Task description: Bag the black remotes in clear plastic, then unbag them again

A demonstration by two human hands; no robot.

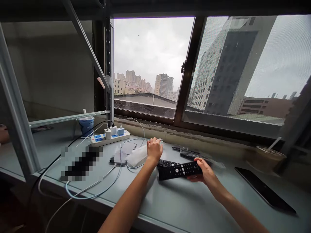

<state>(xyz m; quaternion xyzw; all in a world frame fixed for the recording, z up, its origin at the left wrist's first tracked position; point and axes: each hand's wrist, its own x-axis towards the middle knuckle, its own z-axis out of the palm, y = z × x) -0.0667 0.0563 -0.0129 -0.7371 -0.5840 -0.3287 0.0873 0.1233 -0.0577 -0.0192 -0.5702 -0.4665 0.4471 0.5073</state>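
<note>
My right hand (206, 173) grips a black remote control (170, 173) by its right end, thumb on top and fingers below, with its button side facing me. Partly hidden behind it is a second black remote control (167, 163); whether my right hand also holds that one, I cannot tell. My left hand (155, 149) is closed on the right end of a white, translucent plastic sleeve (137, 156), which lies to the left. What is inside the sleeve does not show. Beyond the remotes, more dark remotes in clear plastic bags (191, 156) rest near the window wall.
A power strip (110, 138) with plugged-in chargers stands at the back left, beside a blue cup (86, 126). Cables (97, 194) loop over the table's left front edge. At right lie a dark tablet-like slab (266, 191) and a lidded drink cup (267, 158). A metal shelf post (18, 106) rises at left.
</note>
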